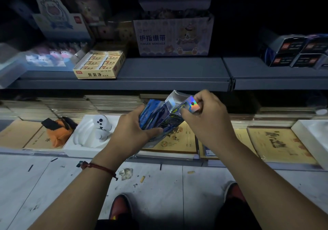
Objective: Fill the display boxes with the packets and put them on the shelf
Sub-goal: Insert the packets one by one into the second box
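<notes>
Gripping a stack of blue packets [148, 113], my left hand [130, 129] had its fingers curled round them at frame centre. My right hand [206, 121], at 3 o'clock of it, pinched the shiny box [174, 111] by its top flap, with the box touching the packets. The shelf [174, 70] lay at 12 o'clock, and an eraser box [99, 64] sat on it toward 10 o'clock.

grey shelf [168, 70]: yellow box [99, 64] left, finger bandage box [174, 36] centre, dark boxes [294, 52] right
</notes>
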`<state>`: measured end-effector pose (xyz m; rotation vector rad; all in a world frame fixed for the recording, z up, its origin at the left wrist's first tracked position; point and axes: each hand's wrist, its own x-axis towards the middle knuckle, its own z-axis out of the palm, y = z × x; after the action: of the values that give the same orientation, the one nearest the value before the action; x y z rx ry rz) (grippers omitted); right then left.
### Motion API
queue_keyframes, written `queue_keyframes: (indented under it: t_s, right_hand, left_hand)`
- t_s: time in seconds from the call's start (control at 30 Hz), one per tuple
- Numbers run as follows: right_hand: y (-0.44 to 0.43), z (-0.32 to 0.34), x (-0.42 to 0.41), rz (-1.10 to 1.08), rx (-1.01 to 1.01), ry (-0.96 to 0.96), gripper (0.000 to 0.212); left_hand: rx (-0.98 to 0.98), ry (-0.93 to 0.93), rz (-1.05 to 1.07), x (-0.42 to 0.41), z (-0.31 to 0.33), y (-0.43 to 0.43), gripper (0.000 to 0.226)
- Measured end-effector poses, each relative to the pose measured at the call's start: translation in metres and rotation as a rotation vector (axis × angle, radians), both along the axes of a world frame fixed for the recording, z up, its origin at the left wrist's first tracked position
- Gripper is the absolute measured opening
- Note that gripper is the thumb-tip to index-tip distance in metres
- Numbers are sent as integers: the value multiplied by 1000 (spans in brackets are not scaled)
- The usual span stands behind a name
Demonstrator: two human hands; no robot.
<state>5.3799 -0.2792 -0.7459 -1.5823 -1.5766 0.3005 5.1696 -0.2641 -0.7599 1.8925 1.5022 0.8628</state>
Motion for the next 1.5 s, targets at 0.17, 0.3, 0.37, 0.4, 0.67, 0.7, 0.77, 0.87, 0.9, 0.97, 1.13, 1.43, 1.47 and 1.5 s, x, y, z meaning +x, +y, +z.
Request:
queue_keyframes:
  t_s: [0.17,0.3,0.37,0.4,0.67,0.7,0.77,0.87,0.9,0.97,1.13,1.43,1.47,1.5]
  right_hand:
    - [2,0,-1,-17,18,151,22]
    - [1,-1,-4,-29,-10,145,28]
    - [2,-3,-3,-45,-40,186,30]
    - [3,-4,-3,-53,-60,204,30]
    - [4,-5,-2,-86,-194,210,29]
    - [4,-4,-1,-89,-186,206,28]
    - [3,-4,-1,-85,-187,194,26]
    - [2,-3,-2,-78,-187,222,27]
    - [3,-3,-3,-76,-182,236,28]
    - [3,-2,-4,-69,-180,249,28]
    - [2,-5,-3,-63,-241,177,26]
    - [8,-6,15,46,-270,1,31]
    - [8,-5,15,54,-268,2,31]
    - [7,-4,15,66,-269,23,32]
  left_hand:
    - [-9,-1,11,0,0,1,45]
    - [-5,21,8,0,0,0,49]
    - [-6,42,0,1,-1,-1,50]
    - [-4,52,-2,1,-1,-1,49]
    - [13,76,-38,3,-3,-3,47]
    - [9,71,-35,4,-2,-4,46]
    - [-1,63,-31,5,0,-4,46]
    - [-2,60,-28,5,1,-4,48]
    - [-4,58,-27,5,1,-4,48]
    - [-3,56,-26,5,1,-3,49]
    - [21,104,-37,5,-2,-4,48]
    - [17,128,-39,1,0,-2,47]
    - [14,124,-41,1,0,-2,48]
    - [12,122,-41,1,0,-2,48]
